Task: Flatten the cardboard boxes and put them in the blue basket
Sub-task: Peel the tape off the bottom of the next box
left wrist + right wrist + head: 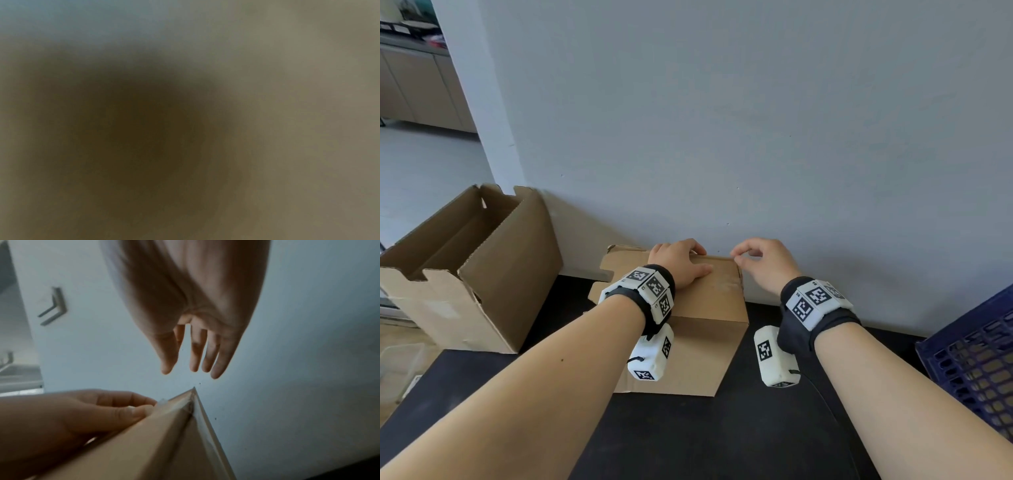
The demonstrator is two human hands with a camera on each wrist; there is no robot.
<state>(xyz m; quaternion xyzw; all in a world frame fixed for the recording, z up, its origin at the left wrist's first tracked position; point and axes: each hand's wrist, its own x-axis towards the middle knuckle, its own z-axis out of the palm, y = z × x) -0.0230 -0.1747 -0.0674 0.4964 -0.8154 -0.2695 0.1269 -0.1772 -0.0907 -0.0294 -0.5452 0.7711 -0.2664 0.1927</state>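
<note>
Black counter (722,438) set against pale grey wall (756,120). Closed cardboard box (709,329) at centre, beside wall. Left hand (678,262) flat on box top, fingers curled over far edge. Right hand (767,263) above box's right corner, grip loose, holding nothing. Open cardboard box (476,270) at left. Blue basket (976,359) at right edge. Doorway with cabinets (421,85) far left.

We find no readable words, brands or numbers; only black-and-white square code markers show on the white wrist units (650,289) near the closed box (702,329).
</note>
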